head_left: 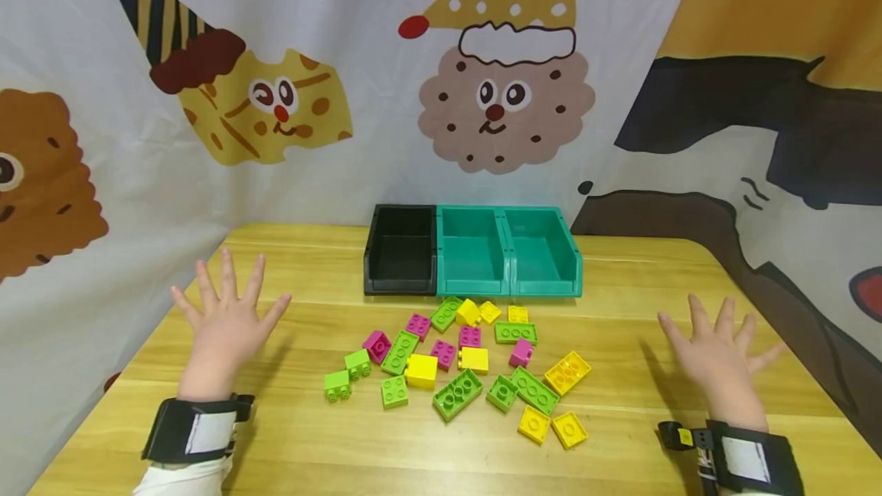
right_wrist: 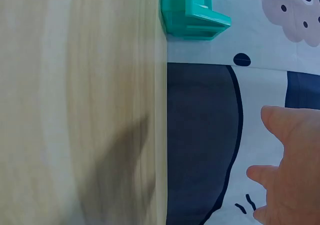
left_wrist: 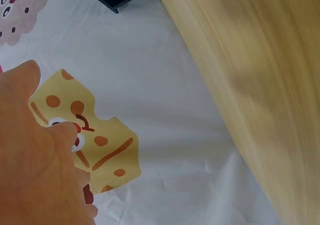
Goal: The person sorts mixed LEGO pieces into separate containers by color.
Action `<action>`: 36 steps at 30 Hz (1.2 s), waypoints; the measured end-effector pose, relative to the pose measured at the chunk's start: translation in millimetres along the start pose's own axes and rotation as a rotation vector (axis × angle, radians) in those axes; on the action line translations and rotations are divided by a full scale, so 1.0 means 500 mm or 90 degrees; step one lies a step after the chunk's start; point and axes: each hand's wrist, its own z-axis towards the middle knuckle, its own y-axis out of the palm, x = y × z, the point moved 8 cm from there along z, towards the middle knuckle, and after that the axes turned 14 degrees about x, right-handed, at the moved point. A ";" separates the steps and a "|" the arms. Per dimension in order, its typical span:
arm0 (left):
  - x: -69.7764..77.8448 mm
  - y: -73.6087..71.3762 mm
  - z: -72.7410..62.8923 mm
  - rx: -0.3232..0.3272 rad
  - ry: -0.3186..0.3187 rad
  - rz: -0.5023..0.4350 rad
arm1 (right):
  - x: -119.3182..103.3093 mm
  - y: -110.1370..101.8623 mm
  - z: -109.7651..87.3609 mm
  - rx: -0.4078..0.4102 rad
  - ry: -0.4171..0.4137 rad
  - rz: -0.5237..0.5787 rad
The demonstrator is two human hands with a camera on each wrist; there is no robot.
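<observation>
My left hand (head_left: 230, 327) is held over the left side of the table with its fingers straight and spread, holding nothing. On the right side, my right hand (head_left: 717, 358) hovers likewise, fingers fanned out and nothing in them. Between the hands lies a loose scatter of toy building bricks: green ones such as a long green brick (head_left: 458, 395), yellow ones such as a yellow brick (head_left: 422, 371), and several pink ones, among them a pink brick (head_left: 377, 346). Some lie stud side up, others on their sides or upside down. Both wrist views show the spread fingers away from any brick.
Behind the bricks stand three bins side by side: a black bin (head_left: 402, 283) at left and two teal bins, one in the middle (head_left: 473, 286) and one at right (head_left: 547, 287). A printed cloth (head_left: 386, 174) hangs behind the wooden table (head_left: 303, 435).
</observation>
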 end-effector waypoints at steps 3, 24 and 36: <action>0.002 -0.003 0.000 -0.001 -0.002 0.001 | -0.002 -0.001 0.001 0.005 0.002 0.002; 0.069 0.166 0.062 -0.169 -0.337 -0.715 | -0.140 0.048 -0.005 -0.027 -0.087 0.187; 0.118 0.243 0.049 -0.198 -0.413 -0.857 | -0.182 0.123 -0.042 -0.222 -0.169 0.230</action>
